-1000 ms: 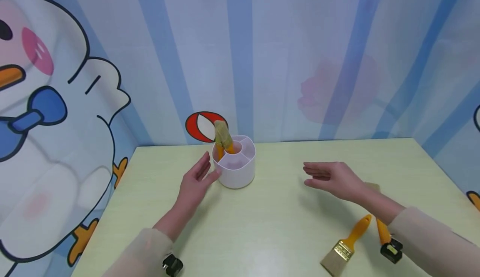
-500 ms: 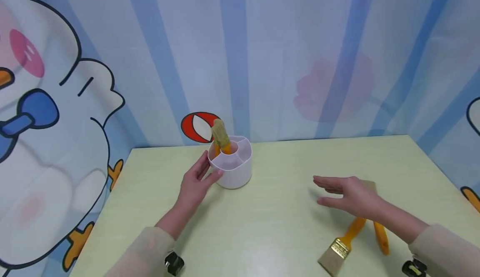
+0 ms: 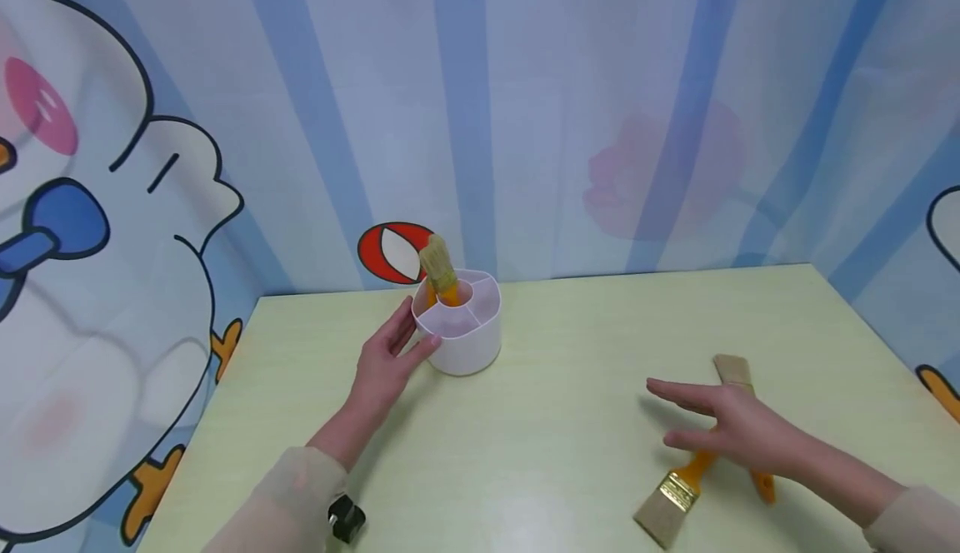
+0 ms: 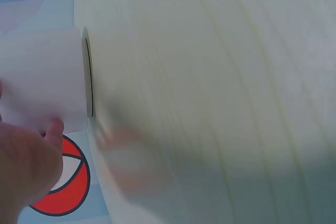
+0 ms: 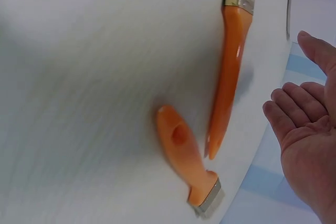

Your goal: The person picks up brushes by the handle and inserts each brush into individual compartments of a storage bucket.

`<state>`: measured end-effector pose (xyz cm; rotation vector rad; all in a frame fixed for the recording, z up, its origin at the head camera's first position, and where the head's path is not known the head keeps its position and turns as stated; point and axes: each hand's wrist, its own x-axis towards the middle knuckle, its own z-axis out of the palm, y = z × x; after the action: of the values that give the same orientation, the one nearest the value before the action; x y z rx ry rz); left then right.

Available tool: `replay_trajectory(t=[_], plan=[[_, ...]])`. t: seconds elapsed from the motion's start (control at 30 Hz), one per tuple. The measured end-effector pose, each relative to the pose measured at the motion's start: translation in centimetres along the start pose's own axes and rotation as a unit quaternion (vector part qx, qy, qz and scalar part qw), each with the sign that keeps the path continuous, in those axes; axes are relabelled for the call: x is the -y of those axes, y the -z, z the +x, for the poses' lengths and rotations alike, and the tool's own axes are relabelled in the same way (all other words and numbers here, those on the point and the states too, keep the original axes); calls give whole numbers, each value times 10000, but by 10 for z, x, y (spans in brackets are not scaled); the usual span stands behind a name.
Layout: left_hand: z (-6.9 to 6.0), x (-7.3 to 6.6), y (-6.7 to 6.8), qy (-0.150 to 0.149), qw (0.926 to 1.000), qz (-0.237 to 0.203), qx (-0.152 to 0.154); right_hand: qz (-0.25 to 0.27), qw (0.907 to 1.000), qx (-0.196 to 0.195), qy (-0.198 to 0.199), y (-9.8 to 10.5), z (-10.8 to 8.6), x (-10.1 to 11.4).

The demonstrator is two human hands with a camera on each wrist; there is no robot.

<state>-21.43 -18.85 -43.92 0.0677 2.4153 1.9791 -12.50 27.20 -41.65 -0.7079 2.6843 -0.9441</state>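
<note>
My left hand [image 3: 381,374] holds the side of a pale lilac round organizer [image 3: 468,355] with divided compartments, thumb at the front and fingers round its left side. Paintbrushes [image 3: 438,265] with orange handles stand bristles up in its left part. My right hand [image 3: 742,426], fingers extended and thumb apart, hovers over two flat paintbrushes on the table and holds nothing. The nearer paintbrush [image 3: 666,510] has its bristles toward the front; the other paintbrush [image 3: 733,370] points its bristles to the back. In the right wrist view, their orange handles [image 5: 230,66] lie beside the palm.
The pale wood-grain table [image 3: 555,420] ends at a blue striped backdrop [image 3: 540,120] behind the organizer. A printed white cartoon figure [image 3: 90,353] covers the backdrop at left. A black wrist device [image 3: 347,520] sits at my left sleeve.
My right hand has moved right and toward me, over the two loose paintbrushes, its thumb spreading from the fingers. My left hand has closed in on the organizer. The view has shifted slightly.
</note>
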Motion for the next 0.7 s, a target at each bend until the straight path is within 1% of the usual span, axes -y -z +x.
replay_trajectory(t=[0.07,0.33,0.4,0.47,0.53,0.57,0.63,0.7], plan=[[1,0,1,4,10000,-4,10,13,9999,99,3,0,-5,-3],[5,3,4,77,9999,-43,111,-256,9991,314,81,-5,-23,-11],[6,4,5,62,9999,-65,136,-462,9982,321,223,-7,-26,-13],[6,5,6,53,9998,-63,163,-748,9958,287,450,-10,-28,-15],[6,4,7,48,9998,-51,186,-1197,9897,143,771,-12,-28,-19],[6,4,7,58,9998,-36,195,-1308,9876,116,856,-14,-29,-21],[6,4,7,75,9998,-11,208,-1486,9839,72,992,-16,-29,-24],[7,4,7,72,9998,3,211,-1548,9827,134,1012,-18,-28,-26]])
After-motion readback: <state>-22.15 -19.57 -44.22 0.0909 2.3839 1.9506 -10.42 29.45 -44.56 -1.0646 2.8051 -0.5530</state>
